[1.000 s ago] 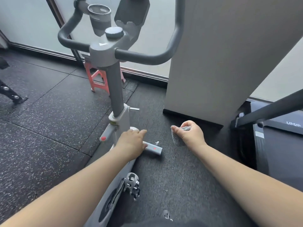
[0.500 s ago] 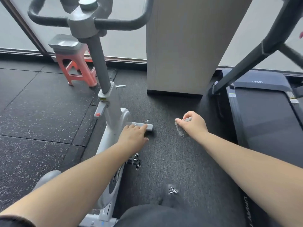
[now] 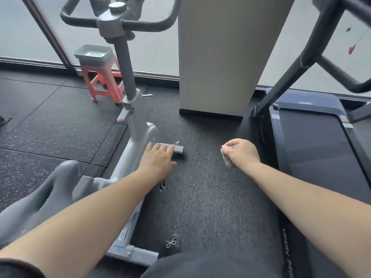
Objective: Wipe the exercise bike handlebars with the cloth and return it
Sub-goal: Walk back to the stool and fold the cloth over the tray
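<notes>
Cloth point(image 3: 227, 159) still in right hand point(image 3: 242, 153)

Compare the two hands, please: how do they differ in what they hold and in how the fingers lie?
The right hand has its fingers curled round a grey cloth, while the left hand holds nothing. The left hand's fingers lie fairly straight, reaching toward the exercise bike frame; the right hand is closed like a fist. The left hand is by the bike, the right hand nearer the treadmill. Both are stretched forward, low over the dark floor.

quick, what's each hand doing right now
Left hand: open, fingers straight, holding nothing.
Right hand: closed, holding the cloth.
</notes>
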`<action>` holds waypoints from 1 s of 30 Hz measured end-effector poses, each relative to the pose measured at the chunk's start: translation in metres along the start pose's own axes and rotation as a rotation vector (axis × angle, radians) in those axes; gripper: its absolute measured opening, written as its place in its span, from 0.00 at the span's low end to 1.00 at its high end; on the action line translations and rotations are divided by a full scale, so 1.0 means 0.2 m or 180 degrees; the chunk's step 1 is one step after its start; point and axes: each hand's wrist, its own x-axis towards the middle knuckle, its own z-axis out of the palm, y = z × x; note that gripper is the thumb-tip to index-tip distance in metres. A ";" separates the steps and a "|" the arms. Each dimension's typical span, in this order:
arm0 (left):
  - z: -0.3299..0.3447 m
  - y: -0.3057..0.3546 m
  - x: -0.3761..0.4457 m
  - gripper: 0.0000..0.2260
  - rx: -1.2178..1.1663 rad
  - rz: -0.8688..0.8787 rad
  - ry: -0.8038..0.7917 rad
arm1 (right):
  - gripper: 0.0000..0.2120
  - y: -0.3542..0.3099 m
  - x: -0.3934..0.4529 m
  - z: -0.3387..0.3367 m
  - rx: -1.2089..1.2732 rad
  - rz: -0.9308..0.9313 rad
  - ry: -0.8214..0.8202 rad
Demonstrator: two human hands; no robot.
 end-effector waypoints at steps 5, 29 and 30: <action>-0.03 0.16 -0.26 0.27 -0.0129 -0.0157 0.0056 | 0.15 0.14 -0.24 -0.05 -0.0246 -0.0201 -0.0028; 0.25 0.19 -1.57 0.28 -0.0231 0.0023 -0.0287 | 0.21 0.27 -1.44 0.23 -0.0402 -0.0283 -0.0513; 0.27 0.18 -1.63 0.28 -0.0235 -0.0002 -0.0296 | 0.20 0.28 -1.49 0.24 -0.0454 -0.0298 -0.0523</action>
